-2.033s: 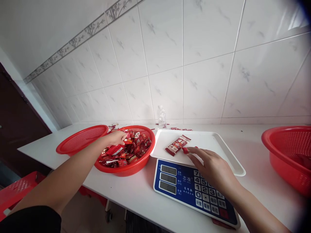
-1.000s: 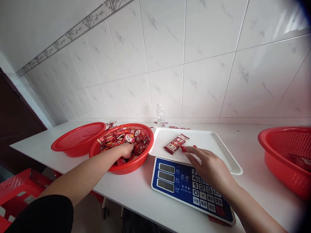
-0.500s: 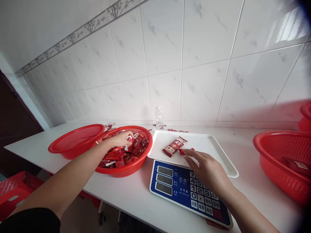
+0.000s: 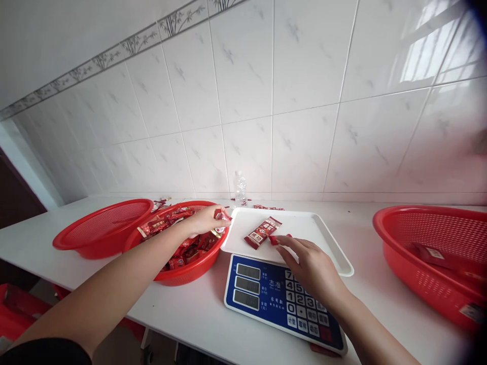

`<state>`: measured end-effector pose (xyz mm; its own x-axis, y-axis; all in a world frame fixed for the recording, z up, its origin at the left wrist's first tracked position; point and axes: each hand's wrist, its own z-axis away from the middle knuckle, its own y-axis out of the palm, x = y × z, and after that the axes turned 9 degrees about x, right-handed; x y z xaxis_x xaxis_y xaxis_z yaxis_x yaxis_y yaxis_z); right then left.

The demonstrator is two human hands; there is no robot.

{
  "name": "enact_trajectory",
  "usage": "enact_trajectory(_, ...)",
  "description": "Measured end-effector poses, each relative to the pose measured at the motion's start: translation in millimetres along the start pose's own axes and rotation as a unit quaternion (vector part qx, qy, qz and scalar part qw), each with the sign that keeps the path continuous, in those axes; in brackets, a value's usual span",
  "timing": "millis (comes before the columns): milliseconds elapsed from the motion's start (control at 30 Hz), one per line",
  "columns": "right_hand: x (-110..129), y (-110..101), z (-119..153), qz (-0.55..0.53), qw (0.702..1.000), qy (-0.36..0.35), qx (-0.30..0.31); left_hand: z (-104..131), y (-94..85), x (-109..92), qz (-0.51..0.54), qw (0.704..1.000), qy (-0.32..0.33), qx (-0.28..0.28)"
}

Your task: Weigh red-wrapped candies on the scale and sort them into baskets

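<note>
White tray [image 4: 300, 225]: one. On it: flat red packet [image 4: 262, 232]. At its left edge: left hand [image 4: 205, 222], gripping a small red-and-white packet [image 4: 223, 217]. Over its front edge: right hand [image 4: 312, 259], thumb and forefinger closed on a small red piece [image 4: 273, 241]. Before it: blue scale panel [image 4: 274, 304]. Left of it: red basket [image 4: 190, 274] of wrapped packets [image 4: 186, 253].

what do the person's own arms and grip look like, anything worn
A black sleeve partly covers the left arm. The right arm is bare as far as it shows. The left grip and right grip are ungloved hands; no watch or bracelet shows.
</note>
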<state>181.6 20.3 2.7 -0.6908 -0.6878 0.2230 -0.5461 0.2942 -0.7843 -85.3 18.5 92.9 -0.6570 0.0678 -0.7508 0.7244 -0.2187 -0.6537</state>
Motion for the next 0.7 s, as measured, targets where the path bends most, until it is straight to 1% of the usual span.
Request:
enact_trajectory(100, 2, -3, -1, -0.003, 1.000, 0.005, 0.007, -21, 13.6, -6, 0.020, 1.000, 0.016, -0.005)
enact_trajectory(200, 2, -5, -2, -0.001, 1.000, 0.007, 0.010, -41, 25.7, -11, 0.028, 0.999, 0.015, -0.004)
enact_trajectory(333, 1, -5, -1, -0.005, 1.000, 0.009, -0.003, -59, 36.4, -17, -0.001, 1.000, -0.001, -0.005)
enact_trajectory(500, 2, -8, -2, -0.010, 1.000, 0.007, -0.010, -69, 46.6, -17, -0.089, 0.996, -0.004, 0.013)
enact_trajectory(700, 2, -8, -2, 0.000, 1.000, 0.008, -0.005, -65, 63.6, -15, -0.187, 0.978, 0.036, 0.084)
